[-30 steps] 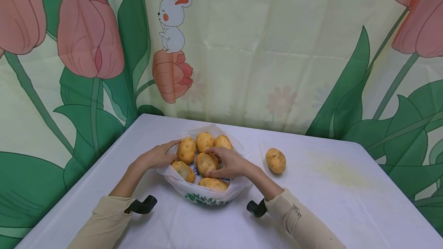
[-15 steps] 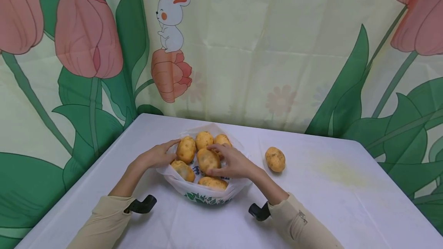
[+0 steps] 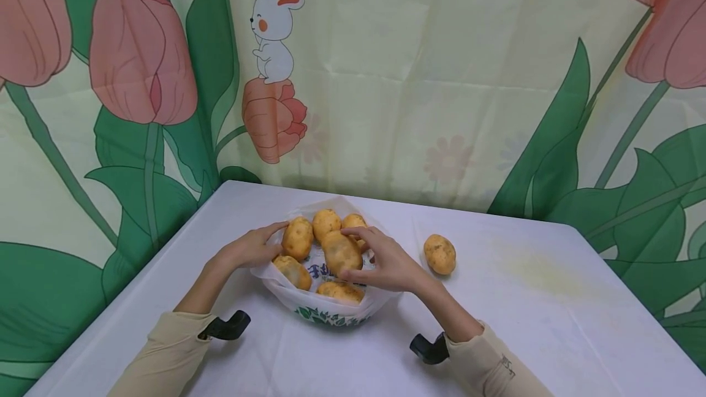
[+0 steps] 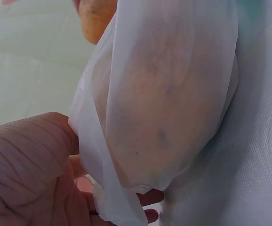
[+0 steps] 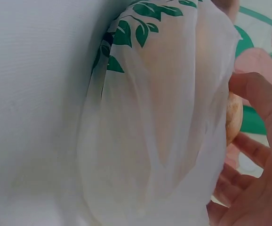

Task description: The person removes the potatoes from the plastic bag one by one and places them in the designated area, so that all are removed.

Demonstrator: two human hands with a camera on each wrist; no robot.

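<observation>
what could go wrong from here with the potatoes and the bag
The right hand pinches one smooth-looking potato over the plastic bag; it might slip from that grip.
The bag's thin, soft rim could sag or snag if the left hand loosens there.
The loose potato on the tablecloth might roll if the right arm knocks it.

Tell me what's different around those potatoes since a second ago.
The right hand has lifted its potato and shifted it to the person's right, uncovering more blue print in the bag. Nothing newly gripped or released. The left hand, the other bagged potatoes and the lone potato on the table stayed put.
</observation>
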